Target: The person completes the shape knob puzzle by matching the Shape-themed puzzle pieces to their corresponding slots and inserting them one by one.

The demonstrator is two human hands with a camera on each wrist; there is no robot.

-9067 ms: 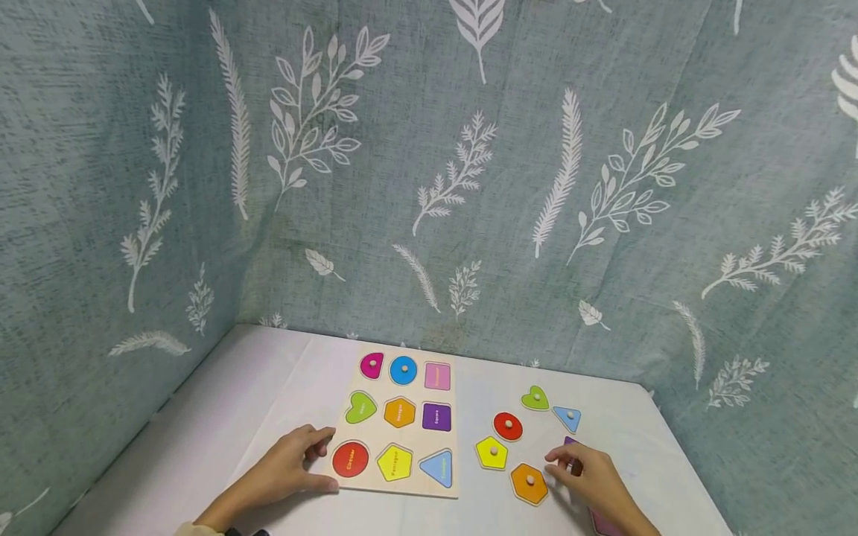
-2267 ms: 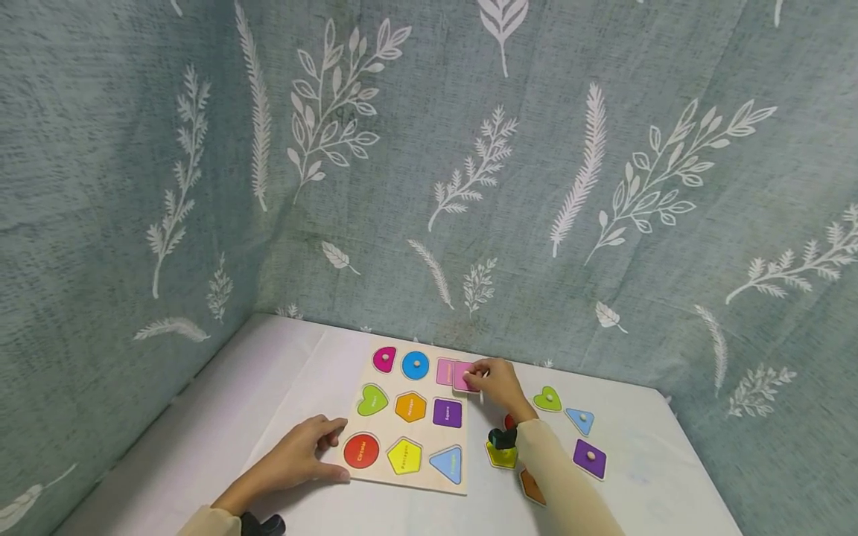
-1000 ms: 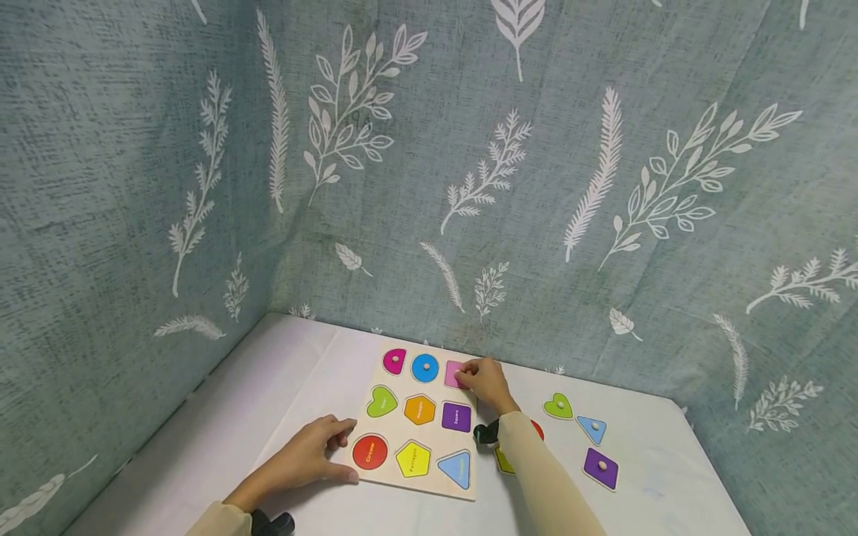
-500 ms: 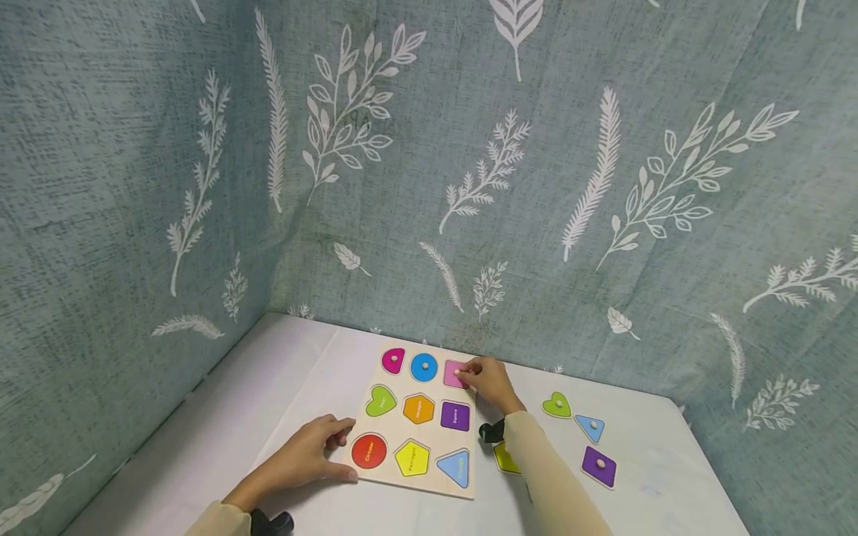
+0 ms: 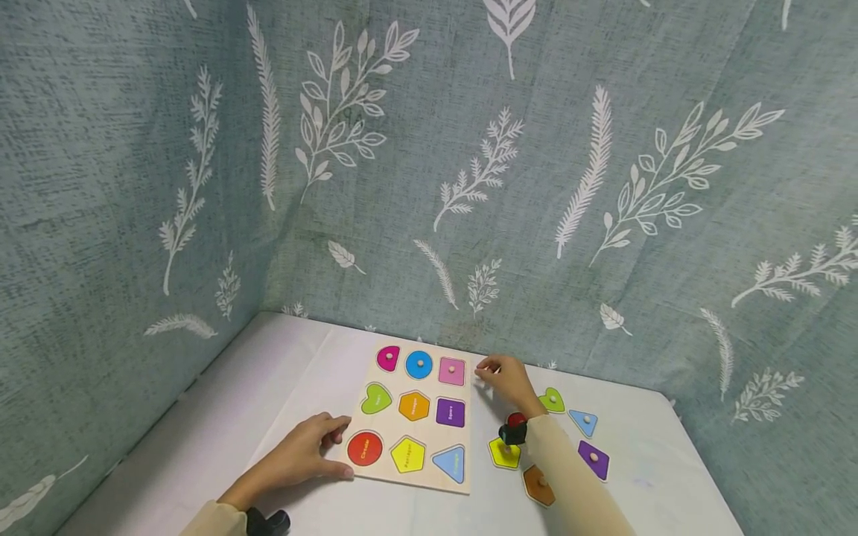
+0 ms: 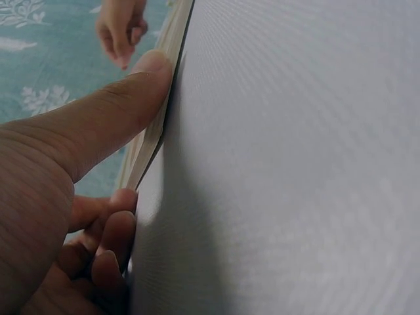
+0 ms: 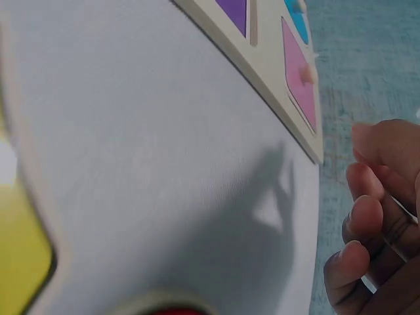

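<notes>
A wooden shape puzzle board [image 5: 429, 482] lies on the white-covered table. My left hand [image 5: 304, 452] holds its near-left corner; in the left wrist view the thumb [image 6: 125, 108] presses one edge and curled fingers touch the other. Just right of the board's far-right corner, my right hand [image 5: 508, 380] hovers with loosely curled fingers and holds nothing. The pink square piece [image 5: 452, 371] sits in its slot, beside the blue circle piece [image 5: 419, 365] and the magenta piece [image 5: 388, 358]. The other slots show printed coloured shapes without knobs.
Loose knobbed pieces lie right of the board: green heart [image 5: 553, 400], blue triangle [image 5: 584, 423], purple square [image 5: 593, 460], yellow pentagon [image 5: 504, 452], orange hexagon [image 5: 538, 486]. The right wrist and its camera partly cover the red circle [image 5: 516, 419]. Patterned cloth [image 5: 429, 186] stands behind.
My right hand carried the pink piece from the right onto the board, set it in its slot, then let go and drew back rightwards. My left hand stayed at the board's corner.
</notes>
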